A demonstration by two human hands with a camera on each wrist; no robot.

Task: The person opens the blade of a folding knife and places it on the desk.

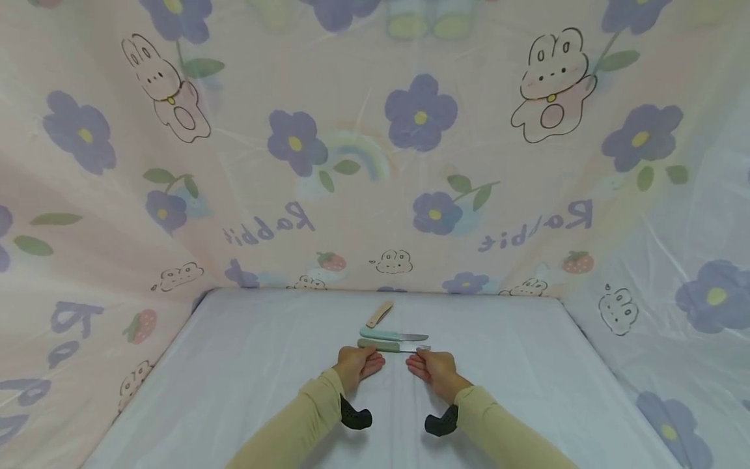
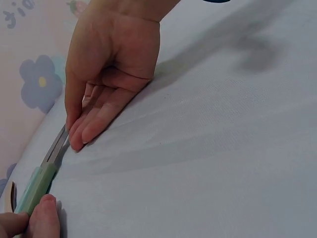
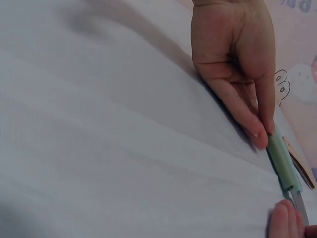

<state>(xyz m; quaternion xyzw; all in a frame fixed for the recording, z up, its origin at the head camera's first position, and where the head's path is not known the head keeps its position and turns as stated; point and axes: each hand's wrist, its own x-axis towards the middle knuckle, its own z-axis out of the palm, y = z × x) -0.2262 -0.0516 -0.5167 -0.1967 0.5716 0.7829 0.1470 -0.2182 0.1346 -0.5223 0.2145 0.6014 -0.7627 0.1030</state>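
Head: green knife on white bench; L grip pinching handle end, R grip pinching blade tip. Mint knife just beyond, then tan folded knife. L wrist: R grip on blade tip, 2 blades close tog. R wrist: L grip on handle, mint knife alongside.

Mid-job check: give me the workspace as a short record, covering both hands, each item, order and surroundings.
Left hand: pinches the handle of the green-handled knife
Right hand: pinches that knife's blade near the tip
Green-handled knife: unfolded, nearest the person
Mint-handled knife: unfolded, just beyond the green one
Tan piece: farthest, lying slanted; appears folded
Surface: white covering
Surroundings: cloth printed with flowers and rabbits
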